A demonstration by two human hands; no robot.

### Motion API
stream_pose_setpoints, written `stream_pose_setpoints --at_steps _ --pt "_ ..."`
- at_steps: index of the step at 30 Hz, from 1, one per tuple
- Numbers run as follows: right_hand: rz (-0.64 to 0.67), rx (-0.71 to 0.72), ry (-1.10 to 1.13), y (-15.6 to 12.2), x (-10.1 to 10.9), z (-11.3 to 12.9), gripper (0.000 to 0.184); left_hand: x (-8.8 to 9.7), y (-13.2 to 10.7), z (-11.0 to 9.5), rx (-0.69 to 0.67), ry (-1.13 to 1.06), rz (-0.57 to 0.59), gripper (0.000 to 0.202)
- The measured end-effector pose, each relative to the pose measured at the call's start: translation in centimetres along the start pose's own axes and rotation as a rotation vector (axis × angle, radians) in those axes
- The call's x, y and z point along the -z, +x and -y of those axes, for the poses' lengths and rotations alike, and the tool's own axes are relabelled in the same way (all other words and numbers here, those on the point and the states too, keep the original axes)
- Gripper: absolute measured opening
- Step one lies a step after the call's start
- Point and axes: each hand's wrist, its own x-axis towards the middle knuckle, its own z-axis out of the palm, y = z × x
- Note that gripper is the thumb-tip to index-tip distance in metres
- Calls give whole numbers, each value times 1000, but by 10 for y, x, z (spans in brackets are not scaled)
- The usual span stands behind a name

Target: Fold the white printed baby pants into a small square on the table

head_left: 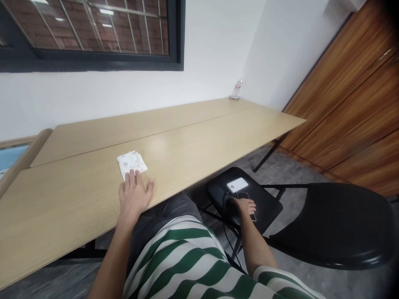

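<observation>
My left hand lies flat on the light wooden table, fingers spread, its fingertips touching the near edge of a small white folded packet. My right hand reaches down to the black seat of a chair beside me and rests on a dark phone, fingers curled over it. A white power bank lies just beyond that hand on the same seat. A black cable runs down from the seat.
A second black chair stands at the right. Wooden doors fill the right wall. A small clear bottle stands at the table's far corner. A dark-framed window is above the table.
</observation>
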Motion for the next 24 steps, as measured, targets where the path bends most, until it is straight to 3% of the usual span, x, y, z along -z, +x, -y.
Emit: stream_pose_setpoints --at_steps 2,5,9,13,21,24 --pt "39 18 -93 -4 -22 -11 101 1 0 0 1 0 4 76" --pt "37 -8 -142 3 -33 -16 92 2 0 -1 3 8 12 77" --pt "34 -89 -168 29 -23 -20 86 3 0 -1 2 10 17 77" --pt "41 -34 -178 45 -11 -30 79 3 0 -1 7 -1 17 78" --pt "24 24 -226 42 -3 -30 95 2 0 0 -2 -11 12 78" --pt "59 83 -206 32 0 -29 93 3 0 0 3 -9 18 78"
